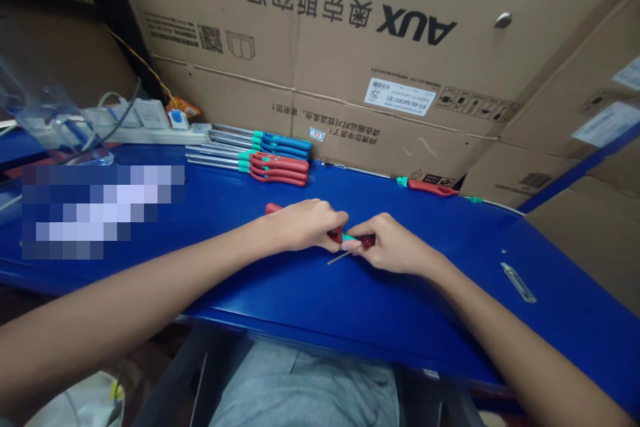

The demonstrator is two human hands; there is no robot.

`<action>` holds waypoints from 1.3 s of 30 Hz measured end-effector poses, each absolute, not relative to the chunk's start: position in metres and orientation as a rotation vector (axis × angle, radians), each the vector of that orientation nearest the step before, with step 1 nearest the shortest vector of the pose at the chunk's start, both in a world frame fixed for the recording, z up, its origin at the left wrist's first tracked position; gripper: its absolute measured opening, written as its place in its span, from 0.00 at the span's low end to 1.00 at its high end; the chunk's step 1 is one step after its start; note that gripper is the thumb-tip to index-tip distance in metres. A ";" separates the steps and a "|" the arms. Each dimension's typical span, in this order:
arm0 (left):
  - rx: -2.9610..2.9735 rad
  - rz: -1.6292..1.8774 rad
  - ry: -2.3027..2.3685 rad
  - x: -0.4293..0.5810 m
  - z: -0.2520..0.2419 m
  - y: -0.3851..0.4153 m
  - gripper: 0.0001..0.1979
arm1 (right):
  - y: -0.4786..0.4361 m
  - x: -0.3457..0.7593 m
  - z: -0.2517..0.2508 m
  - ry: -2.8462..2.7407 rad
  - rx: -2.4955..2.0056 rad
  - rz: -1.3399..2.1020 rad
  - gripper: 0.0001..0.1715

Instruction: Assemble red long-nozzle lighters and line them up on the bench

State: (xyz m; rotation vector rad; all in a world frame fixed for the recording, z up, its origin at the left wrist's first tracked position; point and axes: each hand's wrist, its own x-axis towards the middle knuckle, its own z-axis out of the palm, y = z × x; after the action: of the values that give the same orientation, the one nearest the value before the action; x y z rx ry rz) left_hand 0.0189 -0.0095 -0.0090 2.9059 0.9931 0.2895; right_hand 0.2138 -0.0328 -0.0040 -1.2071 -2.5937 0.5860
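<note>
My left hand [313, 223] is closed around a red long-nosed lighter [273, 208], whose rear end sticks out to the left. The lighter's green collar [349, 237] shows between my two hands. In my right hand [397, 245] is a screwdriver [369, 241] with a dark red handle, its thin metal shaft slanting down to the left. The fingertips of that hand meet the lighter's green collar. My fingers hide much of both things. Behind my hands, several red lighters [280, 170] and blue lighters [285, 145] lie stacked, their metal tubes pointing left.
Against a large cardboard box [325, 93] lie another red lighter [433, 187] and a thin rod with a green end [474, 199]. A small clear object [519, 282] rests at the right on the blue table [440, 313]. A power strip [175, 134] and clear container [55, 120] stand at left.
</note>
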 end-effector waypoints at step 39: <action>1.969 1.411 0.908 0.010 0.008 0.010 0.16 | 0.015 0.261 -0.021 -2.152 -1.578 0.087 0.13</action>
State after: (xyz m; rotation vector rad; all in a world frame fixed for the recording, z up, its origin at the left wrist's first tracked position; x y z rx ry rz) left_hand 0.0105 0.0096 0.0075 1.9692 0.9084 1.4106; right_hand 0.2611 0.0150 -0.0206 -1.5776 -2.1521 0.0867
